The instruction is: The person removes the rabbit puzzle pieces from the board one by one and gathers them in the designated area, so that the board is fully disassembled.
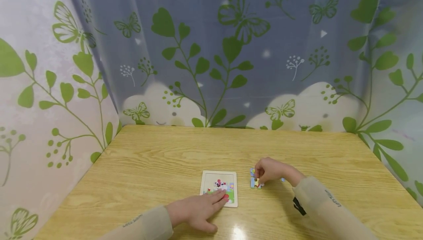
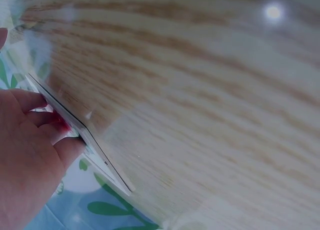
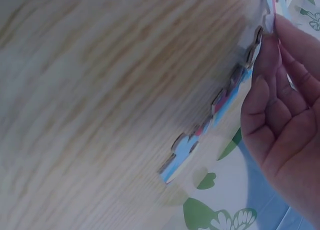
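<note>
- Left hand [image 1: 199,209], fingers extended, rests on a square cream-framed puzzle board [image 1: 210,178]; uneven pressure could slide it.
- Right hand [image 1: 271,169] pinches a small blue-and-yellow jigsaw piece [image 1: 256,184], right of the board; slack fingertips might drop it.

Your left hand [image 1: 199,210] is resting its fingers on the puzzle [image 1: 213,177], which is lying flat, pale-framed and partly filled. Your right hand [image 1: 271,169] is pinching a piece [image 3: 269,23] while loose, partly blue pieces [image 3: 181,152] are lying right of the puzzle.

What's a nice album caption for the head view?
Left hand on the puzzle tray, right hand at the loose pieces beside it, on a wood-grained table.
</note>
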The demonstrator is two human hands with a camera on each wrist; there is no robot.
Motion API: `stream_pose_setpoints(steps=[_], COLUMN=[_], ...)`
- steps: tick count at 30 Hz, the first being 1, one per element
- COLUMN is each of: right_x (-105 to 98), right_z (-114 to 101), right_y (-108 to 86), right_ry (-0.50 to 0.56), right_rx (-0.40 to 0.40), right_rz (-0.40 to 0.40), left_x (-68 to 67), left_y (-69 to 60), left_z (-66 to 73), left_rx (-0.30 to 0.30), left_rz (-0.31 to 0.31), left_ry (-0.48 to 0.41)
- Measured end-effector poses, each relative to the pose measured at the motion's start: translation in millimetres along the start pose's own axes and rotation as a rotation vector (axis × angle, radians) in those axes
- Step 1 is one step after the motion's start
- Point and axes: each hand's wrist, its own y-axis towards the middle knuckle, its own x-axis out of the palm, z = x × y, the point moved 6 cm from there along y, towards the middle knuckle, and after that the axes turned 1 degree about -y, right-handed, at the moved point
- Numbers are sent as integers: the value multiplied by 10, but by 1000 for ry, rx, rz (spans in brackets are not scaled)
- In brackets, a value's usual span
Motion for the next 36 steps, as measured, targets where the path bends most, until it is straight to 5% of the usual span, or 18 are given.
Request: stream_pose_setpoints(steps=[15,36], right_x=[17,32], right_z=[-16,-73], right_y=[-2,-39], right_ry=[-72,-101], right_rx=[26,-48], right_rz=[38,41], left_x=[2,4], left_y=[-1,4], left_z=[2,-2], left_rx=[13,5], left_rz=[-3,-7], left_ry=[5,3])
